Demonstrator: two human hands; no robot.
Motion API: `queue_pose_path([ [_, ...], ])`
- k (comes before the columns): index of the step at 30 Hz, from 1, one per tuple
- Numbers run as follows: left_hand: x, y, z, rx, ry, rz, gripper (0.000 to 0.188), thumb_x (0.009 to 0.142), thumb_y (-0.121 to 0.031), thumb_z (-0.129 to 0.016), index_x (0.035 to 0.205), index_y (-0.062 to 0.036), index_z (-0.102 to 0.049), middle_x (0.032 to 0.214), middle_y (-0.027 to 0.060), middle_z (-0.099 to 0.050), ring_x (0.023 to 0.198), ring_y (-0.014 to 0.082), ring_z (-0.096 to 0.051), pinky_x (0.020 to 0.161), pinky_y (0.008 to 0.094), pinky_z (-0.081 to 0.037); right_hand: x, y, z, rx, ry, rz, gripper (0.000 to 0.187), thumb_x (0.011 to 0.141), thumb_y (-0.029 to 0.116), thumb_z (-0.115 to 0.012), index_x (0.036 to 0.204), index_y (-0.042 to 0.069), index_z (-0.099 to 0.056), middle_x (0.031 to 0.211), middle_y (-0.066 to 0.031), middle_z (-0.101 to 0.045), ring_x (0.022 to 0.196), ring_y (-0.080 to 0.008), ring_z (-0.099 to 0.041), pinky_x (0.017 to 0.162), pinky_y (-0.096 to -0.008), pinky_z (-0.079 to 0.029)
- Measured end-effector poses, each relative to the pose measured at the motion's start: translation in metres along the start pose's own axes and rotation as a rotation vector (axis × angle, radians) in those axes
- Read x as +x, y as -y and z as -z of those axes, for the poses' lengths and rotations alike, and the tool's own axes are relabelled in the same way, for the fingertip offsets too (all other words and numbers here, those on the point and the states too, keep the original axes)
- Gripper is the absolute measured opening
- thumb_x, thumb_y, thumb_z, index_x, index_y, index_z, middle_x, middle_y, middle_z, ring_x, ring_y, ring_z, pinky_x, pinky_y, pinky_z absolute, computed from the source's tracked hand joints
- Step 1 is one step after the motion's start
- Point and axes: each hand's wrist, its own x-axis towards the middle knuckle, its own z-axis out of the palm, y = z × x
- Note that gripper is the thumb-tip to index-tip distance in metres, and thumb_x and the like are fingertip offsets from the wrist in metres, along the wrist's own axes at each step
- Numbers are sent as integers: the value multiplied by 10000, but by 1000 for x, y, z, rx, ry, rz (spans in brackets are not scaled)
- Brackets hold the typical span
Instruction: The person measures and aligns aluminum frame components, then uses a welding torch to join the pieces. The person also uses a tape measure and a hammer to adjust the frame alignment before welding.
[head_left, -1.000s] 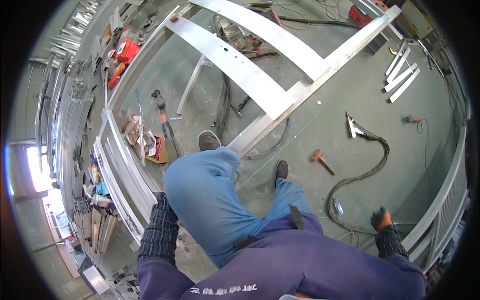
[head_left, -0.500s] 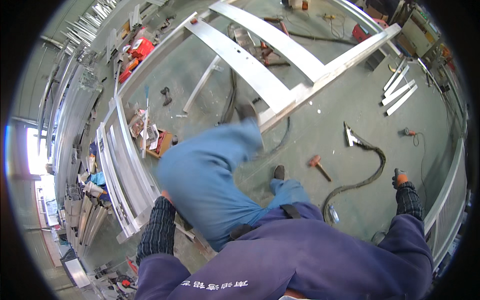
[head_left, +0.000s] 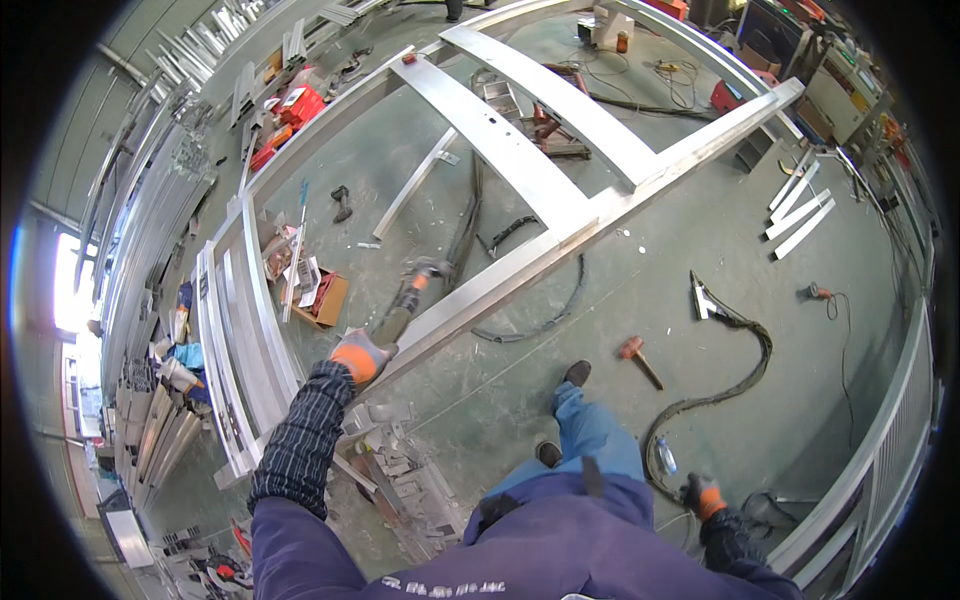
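My left hand [head_left: 362, 356], in a grey glove with an orange cuff, is closed round the near end of a long dark-green tool [head_left: 397, 318]. An orange band and a grey head show at the tool's far end; its exact kind is unclear. Both are beside the left end of a large aluminium frame [head_left: 520, 268], whose long near beam slants up to the right. My right hand [head_left: 700, 494], gloved alike, hangs low on the right with its fingers loosely apart and nothing visible in them. A clear plastic bottle [head_left: 667, 456] and a dark hose [head_left: 690, 380] are nearest to it.
A mallet [head_left: 640, 360] lies on the floor ahead. Metal offcuts [head_left: 405, 480] are heaped below my left arm. An open cardboard box [head_left: 325, 300] and a cordless drill [head_left: 342, 203] lie inside the frame's left side. A slatted panel [head_left: 880, 440] stands at the right.
My raised left leg has come back from over the beam; both feet are now on the floor. My left hand has come into view with the tool. My right hand has dropped inward.
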Motion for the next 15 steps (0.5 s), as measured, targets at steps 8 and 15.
queue_pose_path([
  [8, 21, -18, 46, 241, 83, -200, 664, 817, -563, -716, 1279, -87, -693, 1254, 199, -725, 1201, 350, -683, 1027, 451, -534, -15, 23, -65, 109, 36, -46, 172, 982, 335, -531, 900, 184, -539, 726, -60, -512, 534, -244, -489, 449, -415, -320],
  [15, 83, 29, 72, 138, 110, -185, 739, 812, -595, -752, 1328, -75, -657, 1280, 189, -715, 1218, 339, -670, 1038, 432, -525, 20, 113, -158, -205, 58, 78, 179, 1007, 288, -560, 1010, 114, -600, 803, -103, -621, 577, -230, -580, 490, -407, -461],
])
